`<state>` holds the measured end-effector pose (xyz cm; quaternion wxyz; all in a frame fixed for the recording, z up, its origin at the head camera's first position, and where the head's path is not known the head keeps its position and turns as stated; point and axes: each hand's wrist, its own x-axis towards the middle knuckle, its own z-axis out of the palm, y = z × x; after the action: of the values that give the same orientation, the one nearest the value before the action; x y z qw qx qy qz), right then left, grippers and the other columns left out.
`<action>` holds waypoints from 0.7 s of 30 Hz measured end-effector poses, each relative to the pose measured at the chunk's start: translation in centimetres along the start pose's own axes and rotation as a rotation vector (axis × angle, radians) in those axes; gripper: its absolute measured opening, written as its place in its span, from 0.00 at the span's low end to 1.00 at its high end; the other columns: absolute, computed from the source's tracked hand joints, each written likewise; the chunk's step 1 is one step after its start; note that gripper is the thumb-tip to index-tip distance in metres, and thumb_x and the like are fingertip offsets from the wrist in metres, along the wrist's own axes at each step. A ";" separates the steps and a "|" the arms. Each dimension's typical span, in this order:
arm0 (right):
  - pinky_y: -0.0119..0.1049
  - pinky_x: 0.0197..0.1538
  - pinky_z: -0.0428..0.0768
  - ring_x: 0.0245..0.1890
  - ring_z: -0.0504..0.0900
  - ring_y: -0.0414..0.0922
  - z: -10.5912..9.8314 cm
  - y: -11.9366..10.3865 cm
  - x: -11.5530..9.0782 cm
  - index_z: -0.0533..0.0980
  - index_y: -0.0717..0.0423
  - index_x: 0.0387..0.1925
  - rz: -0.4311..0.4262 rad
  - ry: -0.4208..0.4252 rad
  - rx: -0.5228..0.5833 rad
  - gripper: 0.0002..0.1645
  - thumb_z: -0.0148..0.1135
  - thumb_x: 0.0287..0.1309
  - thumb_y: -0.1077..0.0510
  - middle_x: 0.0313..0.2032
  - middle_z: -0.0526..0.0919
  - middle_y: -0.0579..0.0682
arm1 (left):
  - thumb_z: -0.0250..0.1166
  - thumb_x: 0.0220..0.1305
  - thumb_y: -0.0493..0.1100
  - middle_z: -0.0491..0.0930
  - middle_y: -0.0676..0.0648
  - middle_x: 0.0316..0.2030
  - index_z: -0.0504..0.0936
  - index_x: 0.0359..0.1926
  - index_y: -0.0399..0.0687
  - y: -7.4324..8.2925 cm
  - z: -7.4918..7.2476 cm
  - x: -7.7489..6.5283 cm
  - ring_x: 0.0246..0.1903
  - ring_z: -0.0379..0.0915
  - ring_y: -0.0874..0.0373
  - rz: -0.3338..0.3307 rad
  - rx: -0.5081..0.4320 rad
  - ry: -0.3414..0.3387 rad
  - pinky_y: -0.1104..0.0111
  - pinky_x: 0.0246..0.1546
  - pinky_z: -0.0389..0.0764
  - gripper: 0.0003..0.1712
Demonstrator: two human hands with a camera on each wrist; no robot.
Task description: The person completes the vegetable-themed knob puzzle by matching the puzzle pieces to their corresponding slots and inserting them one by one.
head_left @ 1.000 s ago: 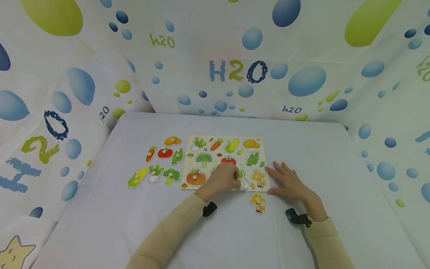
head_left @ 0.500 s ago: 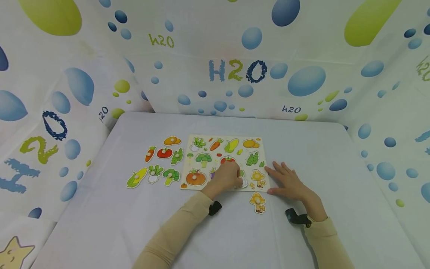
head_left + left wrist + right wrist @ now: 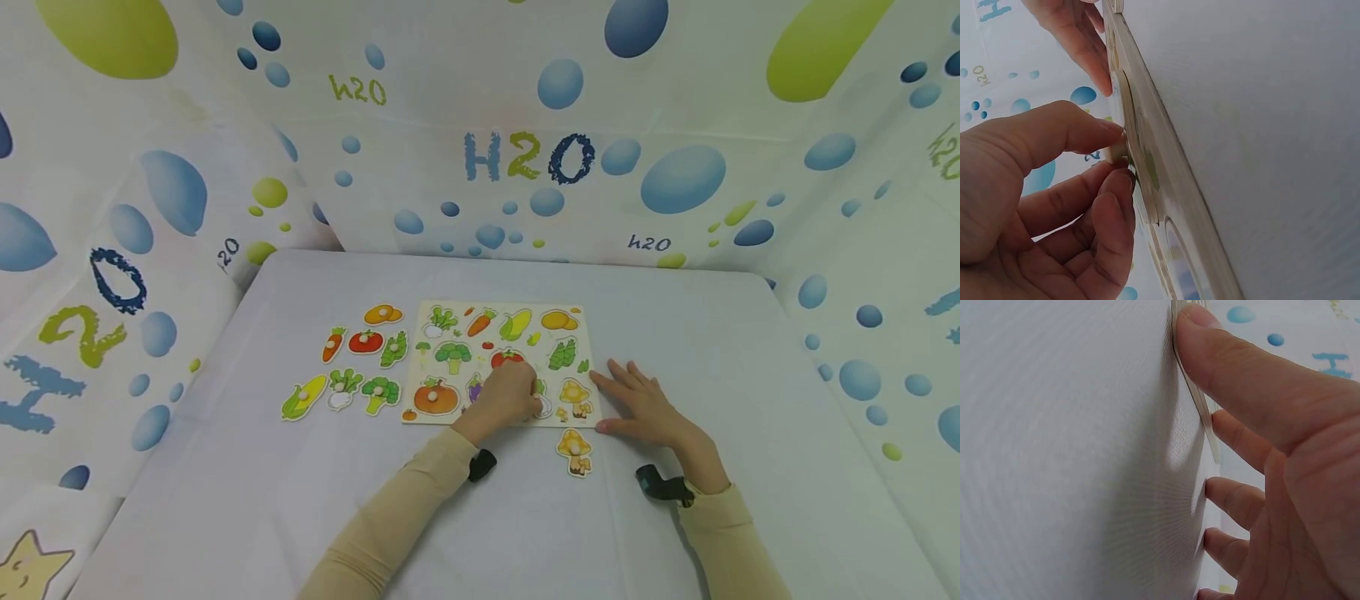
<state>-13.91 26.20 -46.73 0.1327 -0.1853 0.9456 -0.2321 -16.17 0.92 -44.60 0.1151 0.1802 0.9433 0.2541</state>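
The wooden vegetable puzzle board (image 3: 540, 309) lies on the table in the head view. Over its front row, my left hand (image 3: 504, 393) pinches the knob (image 3: 1116, 152) of a puzzle piece (image 3: 1139, 147); the piece's white and green edge shows beside the fingers in the head view. In the left wrist view that piece lies against the board's face, but I cannot tell whether it sits in its recess. My right hand (image 3: 647, 408) rests at the board's right edge with fingers spread. Its thumb (image 3: 1235, 369) touches the board corner, and other fingertips rest on the tablecloth.
Left of the board lie loose knobbed pieces, among them a corn (image 3: 304, 397), a carrot (image 3: 333, 343), a tomato (image 3: 366, 342) and a broccoli (image 3: 380, 393). A mushroom piece (image 3: 574, 452) lies before the board's front edge. A pumpkin piece (image 3: 436, 397) sits in the board.
My left hand has shifted slightly right over the front row, still pinching the piece, and then stays nearly in place. The right hand keeps its place.
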 end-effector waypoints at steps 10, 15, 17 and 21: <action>0.75 0.65 0.43 0.73 0.43 0.71 0.0 0.0 0.0 0.62 0.51 0.71 -0.002 0.002 -0.011 0.48 0.69 0.53 0.41 0.74 0.51 0.66 | 0.71 0.52 0.38 0.72 0.52 0.18 0.77 0.21 0.45 0.3 0.0 0.1 0.20 0.65 0.60 -0.018 0.046 -0.013 0.72 0.20 0.65 0.11; 0.75 0.65 0.43 0.73 0.43 0.71 0.0 -0.1 0.0 0.63 0.51 0.71 -0.001 0.003 -0.011 0.48 0.69 0.53 0.41 0.74 0.52 0.66 | 0.71 0.52 0.38 0.66 0.53 0.16 0.73 0.19 0.45 0.4 0.1 0.2 0.18 0.61 0.61 -0.022 0.075 -0.014 0.72 0.18 0.61 0.13; 0.75 0.65 0.43 0.73 0.43 0.71 0.0 -0.1 0.0 0.62 0.52 0.71 -0.001 0.002 -0.012 0.48 0.69 0.53 0.41 0.74 0.52 0.66 | 0.70 0.53 0.38 0.63 0.53 0.16 0.73 0.20 0.45 0.5 0.1 0.2 0.17 0.59 0.61 -0.022 0.089 -0.014 0.72 0.17 0.60 0.13; 0.75 0.65 0.43 0.73 0.43 0.72 -0.1 -0.1 0.0 0.62 0.51 0.71 -0.002 0.001 -0.012 0.48 0.69 0.53 0.41 0.74 0.52 0.66 | 0.71 0.53 0.38 0.63 0.53 0.17 0.74 0.24 0.43 0.6 0.2 0.3 0.18 0.59 0.61 -0.014 0.111 -0.003 0.72 0.17 0.60 0.11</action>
<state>-13.94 26.19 -46.60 0.1309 -0.1868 0.9470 -0.2264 -16.19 1.64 -44.48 0.1083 0.1799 0.9570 0.2004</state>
